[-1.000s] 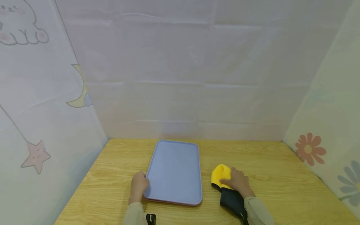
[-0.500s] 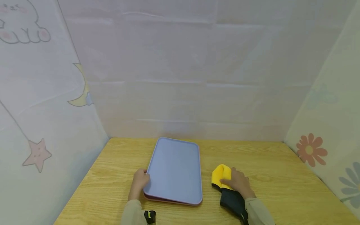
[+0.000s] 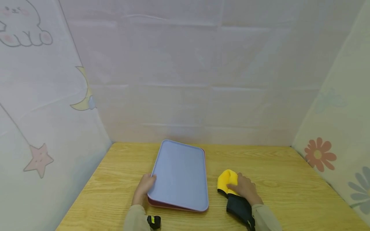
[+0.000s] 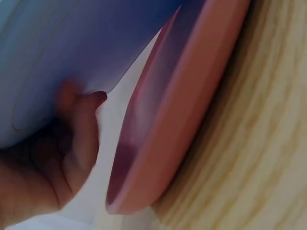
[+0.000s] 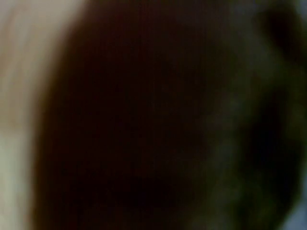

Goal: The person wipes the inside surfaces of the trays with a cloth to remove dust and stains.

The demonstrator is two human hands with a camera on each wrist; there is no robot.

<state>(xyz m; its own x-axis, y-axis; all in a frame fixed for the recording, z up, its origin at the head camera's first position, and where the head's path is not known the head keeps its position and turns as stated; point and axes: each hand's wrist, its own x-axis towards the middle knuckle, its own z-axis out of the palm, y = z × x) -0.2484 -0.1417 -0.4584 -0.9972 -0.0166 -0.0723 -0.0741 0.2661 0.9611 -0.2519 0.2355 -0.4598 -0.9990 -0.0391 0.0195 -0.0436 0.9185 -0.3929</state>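
A light blue tray (image 3: pixel 180 175) lies tilted over a pink tray (image 4: pixel 165 124), its left edge raised. My left hand (image 3: pixel 144 185) grips that left edge, thumb on top. In the left wrist view, fingers (image 4: pixel 86 129) curl against the underside of the blue tray, and a gap shows between the two trays. To the right, my right hand (image 3: pixel 245 189) holds a soft yellow piece with black trim (image 3: pixel 224 181), thumb across it. A black piece (image 3: pixel 239 207) adjoins it below, beside the wrist. The right wrist view is dark and blurred.
Everything rests on a wood-grain table (image 3: pixel 274 170). A pale sheet (image 3: pixel 190 80) hangs behind its back edge, with printed sheets at the left and right sides. A black strap device (image 3: pixel 154 222) sits by the left sleeve.
My left hand has lifted the blue tray's left edge, tilting it and opening a gap above the pink tray. The right hand has stayed in place on the yellow piece.
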